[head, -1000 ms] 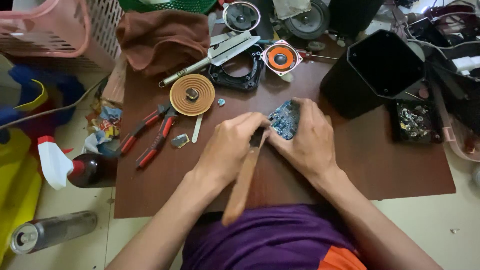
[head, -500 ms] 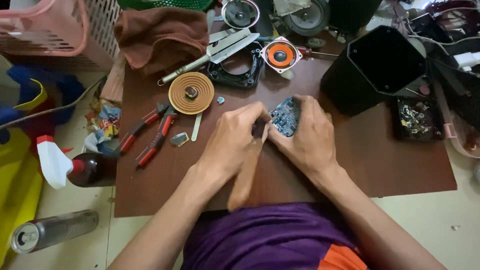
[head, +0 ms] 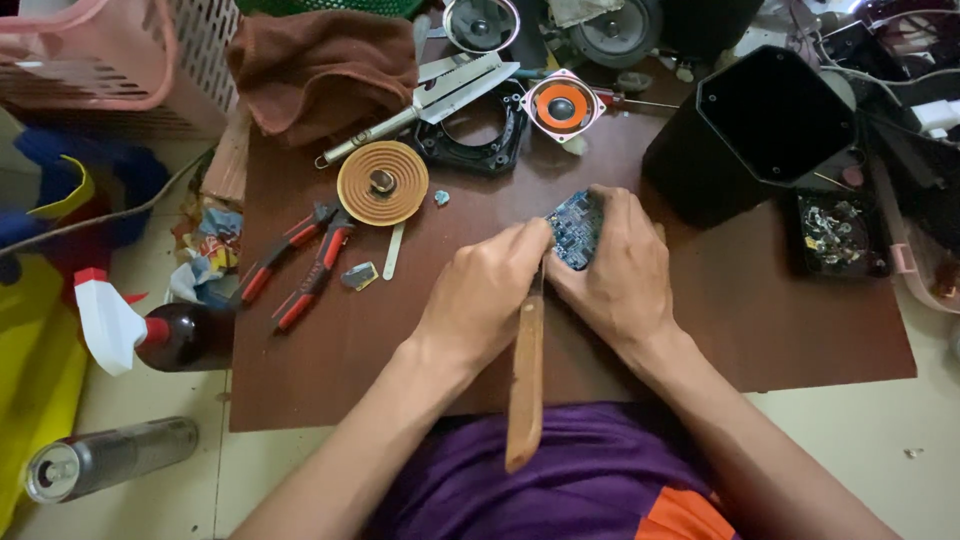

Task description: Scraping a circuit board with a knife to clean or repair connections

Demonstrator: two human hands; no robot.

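Note:
A small blue circuit board (head: 575, 228) rests on the brown board table (head: 400, 340), pinned under my right hand (head: 615, 270). My left hand (head: 485, 295) grips a tool with a long wooden handle (head: 525, 385); its working end meets the circuit board's near edge and is hidden between my hands. The handle points back toward my purple shirt.
Red-handled pliers (head: 300, 265), a tan spiral disc (head: 382, 182), a metal blade tool (head: 430, 100) and an orange speaker (head: 560, 105) lie left and behind. A black speaker box (head: 760, 130) stands right, beside a tray of small parts (head: 830, 235). A spray bottle (head: 150, 335) and can (head: 105, 458) lie on the floor.
The wooden handle has swung from slanting left to nearly upright toward me. Both hands stay pressed on the circuit board in the same spot.

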